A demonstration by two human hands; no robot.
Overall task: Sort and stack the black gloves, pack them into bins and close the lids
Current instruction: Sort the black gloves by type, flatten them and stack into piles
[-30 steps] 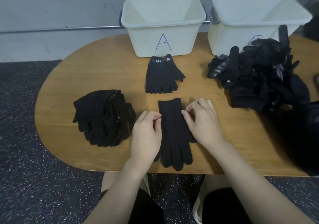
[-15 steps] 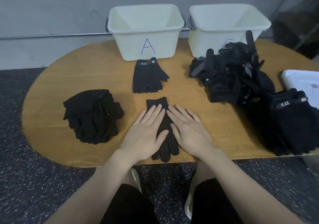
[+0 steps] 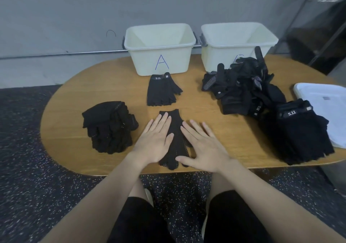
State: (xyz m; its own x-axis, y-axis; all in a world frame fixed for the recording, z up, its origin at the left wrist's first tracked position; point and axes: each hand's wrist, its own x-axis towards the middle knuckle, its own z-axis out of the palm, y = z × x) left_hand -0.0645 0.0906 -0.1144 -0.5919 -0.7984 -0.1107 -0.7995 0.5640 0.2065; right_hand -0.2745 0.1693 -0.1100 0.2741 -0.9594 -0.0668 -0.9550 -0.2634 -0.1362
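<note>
A black full-finger glove (image 3: 177,128) lies flat near the table's front edge, fingers toward me. My left hand (image 3: 154,140) lies flat and open on its left side. My right hand (image 3: 203,145) lies flat and open on its right side, thumb across the glove's fingers. Beyond it lies a fingerless "5.11" glove (image 3: 162,91). A stack of black gloves (image 3: 109,126) sits at the left. A loose heap of black gloves (image 3: 243,89) lies at the right, with a second stack of "5.11" gloves (image 3: 303,132) at the right front. Two empty cream bins stand at the back: bin A (image 3: 161,48) and the right bin (image 3: 237,42).
The oval wooden table (image 3: 71,100) has a rounded left end and front edge close to my hands. A white lid (image 3: 325,100) lies at the far right, partly under the stack. A grey wall with a metal rail runs behind the bins. Speckled dark floor lies below.
My hands went from pinching the glove's edges to lying flat on it, then spread slightly apart outward. The camera view shifted right, revealing the lid and the right-hand stack.
</note>
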